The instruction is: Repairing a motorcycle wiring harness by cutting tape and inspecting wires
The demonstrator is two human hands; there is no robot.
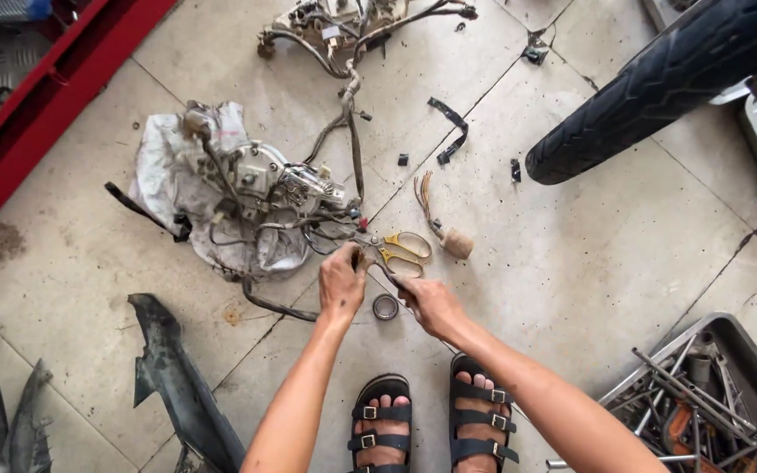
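Note:
A dirty metal machine part (260,180) with tangled wires lies on a crumpled white cloth (168,166) on the tiled floor. My left hand (342,282) is closed on a dark cable that runs from that tangle. My right hand (427,302) grips a thin dark piece just below a pair of yellow-handled scissors (400,250), which lie on the floor between the hands. A small roll of black tape (385,307) sits on the tile between my wrists. A bundle of thin wires with a beige connector (453,241) lies to the right of the scissors.
A black tyre (659,83) reaches in from the upper right. A grey tray of tools (703,403) stands at the lower right. Black plastic panels (177,377) lie at the lower left, a red frame (54,96) at the upper left, another wiring harness (343,31) at the top.

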